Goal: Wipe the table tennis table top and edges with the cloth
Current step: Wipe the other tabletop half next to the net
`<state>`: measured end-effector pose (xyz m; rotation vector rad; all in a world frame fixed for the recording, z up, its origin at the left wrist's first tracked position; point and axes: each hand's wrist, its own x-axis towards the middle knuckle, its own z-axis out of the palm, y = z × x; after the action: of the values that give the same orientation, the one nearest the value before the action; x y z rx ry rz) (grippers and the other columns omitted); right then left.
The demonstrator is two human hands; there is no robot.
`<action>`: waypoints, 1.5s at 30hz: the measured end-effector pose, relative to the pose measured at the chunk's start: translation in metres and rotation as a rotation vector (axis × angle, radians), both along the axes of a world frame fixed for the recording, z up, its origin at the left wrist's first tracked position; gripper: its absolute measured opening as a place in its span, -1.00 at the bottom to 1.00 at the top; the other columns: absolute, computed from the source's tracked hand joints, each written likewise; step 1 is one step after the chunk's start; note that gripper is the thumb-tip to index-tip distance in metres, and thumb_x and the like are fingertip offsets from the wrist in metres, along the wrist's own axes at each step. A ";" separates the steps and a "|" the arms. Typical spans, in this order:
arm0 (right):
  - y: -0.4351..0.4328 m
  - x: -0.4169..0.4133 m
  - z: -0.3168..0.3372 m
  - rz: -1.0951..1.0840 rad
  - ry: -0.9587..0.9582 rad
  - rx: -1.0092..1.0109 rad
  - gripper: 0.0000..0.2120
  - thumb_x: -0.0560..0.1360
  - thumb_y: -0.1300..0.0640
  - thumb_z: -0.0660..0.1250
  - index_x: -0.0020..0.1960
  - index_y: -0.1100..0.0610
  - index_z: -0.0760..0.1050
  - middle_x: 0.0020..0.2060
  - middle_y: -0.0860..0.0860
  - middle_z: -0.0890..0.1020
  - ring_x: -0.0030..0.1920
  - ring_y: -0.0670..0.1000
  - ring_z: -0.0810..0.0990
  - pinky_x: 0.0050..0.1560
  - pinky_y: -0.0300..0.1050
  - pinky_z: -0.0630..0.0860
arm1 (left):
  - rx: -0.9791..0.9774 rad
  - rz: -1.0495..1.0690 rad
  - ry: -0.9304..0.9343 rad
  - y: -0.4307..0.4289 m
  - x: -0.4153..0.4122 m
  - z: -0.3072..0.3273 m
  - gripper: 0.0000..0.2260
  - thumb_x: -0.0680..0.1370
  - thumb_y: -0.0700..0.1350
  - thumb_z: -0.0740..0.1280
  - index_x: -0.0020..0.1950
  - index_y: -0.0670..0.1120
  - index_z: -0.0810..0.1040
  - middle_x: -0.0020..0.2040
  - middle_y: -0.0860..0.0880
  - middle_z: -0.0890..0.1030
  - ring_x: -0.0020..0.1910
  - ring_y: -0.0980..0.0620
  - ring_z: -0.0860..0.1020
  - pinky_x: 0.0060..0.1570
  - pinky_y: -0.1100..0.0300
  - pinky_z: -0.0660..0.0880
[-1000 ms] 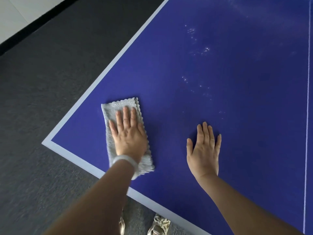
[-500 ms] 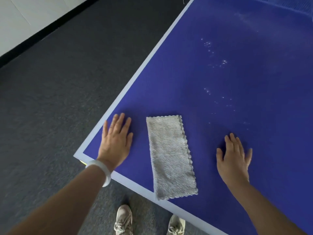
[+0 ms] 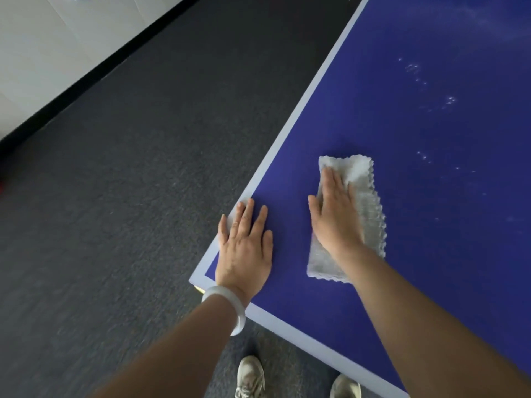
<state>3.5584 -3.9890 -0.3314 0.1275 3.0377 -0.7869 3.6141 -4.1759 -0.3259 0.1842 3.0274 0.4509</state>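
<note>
Grey fluffy cloth (image 3: 370,214) lies folded in a long strip on the bench, near the corner closest to the person. The right hand (image 3: 334,214) lies flat on top of it. Its fingers are straight and close together, and it presses the cloth down without pinching it. The left hand (image 3: 247,245) rests flat on the bare corner with its fingers spread a little and holds nothing. Its outer fingers reach the pale border line (image 3: 301,116). A white round bangle (image 3: 227,305) sits on the left wrist.

The step in hand looks like wiping with the right hand while the left one props the body up. To do it well, the whole palm should push the cloth, not just the fingertips, so the strip slides flat and does not bunch up. Long straight strokes that overlap a bit would miss less.

Further out on the big blue bench top (image 3: 416,254) there are small white spots (image 3: 413,68), well apart from the cloth. They probably need wiping next. The pale line and the edges look like they are yet to be done, so most of the job seems left.

Beside the bench is dark grey carpet floor (image 3: 129,196), and two pale shoes (image 3: 250,374) show below the near edge.
</note>
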 end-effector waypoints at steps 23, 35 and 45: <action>-0.142 0.053 -0.003 0.310 -0.020 0.280 -0.37 0.63 -0.12 -0.17 0.64 0.06 -0.20 0.63 0.02 -0.15 0.60 0.12 -0.31 0.58 0.19 -0.19 | 0.581 0.194 -0.038 -0.051 -0.014 0.010 -0.59 0.70 -0.06 0.00 0.57 -0.01 0.25 0.49 0.07 0.39 0.39 0.06 0.43 0.27 0.32 0.30; 0.025 0.079 0.003 -0.118 -0.065 0.196 -0.48 0.68 0.10 0.04 0.61 0.21 0.08 0.61 0.10 0.09 0.62 0.04 -0.03 0.61 0.03 -0.13 | -0.012 -0.162 0.012 0.033 0.009 0.012 -0.38 0.65 0.08 -0.05 0.61 -0.21 -0.12 0.61 -0.24 -0.17 0.58 -0.20 -0.26 0.54 -0.15 -0.20; 0.028 0.083 -0.003 -0.091 -0.072 0.249 -0.44 0.68 -0.01 -0.08 0.63 0.16 -0.01 0.62 0.04 0.01 0.61 -0.04 -0.10 0.61 -0.02 -0.18 | -0.069 0.004 -0.050 -0.008 0.062 -0.003 -0.42 0.65 0.07 -0.08 0.60 -0.21 0.06 0.58 -0.32 0.02 0.58 -0.31 -0.03 0.47 -0.28 0.14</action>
<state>3.6411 -3.9607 -0.3344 0.2895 3.0649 -0.3941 3.6764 -4.1840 -0.3292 0.1596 2.9895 0.3458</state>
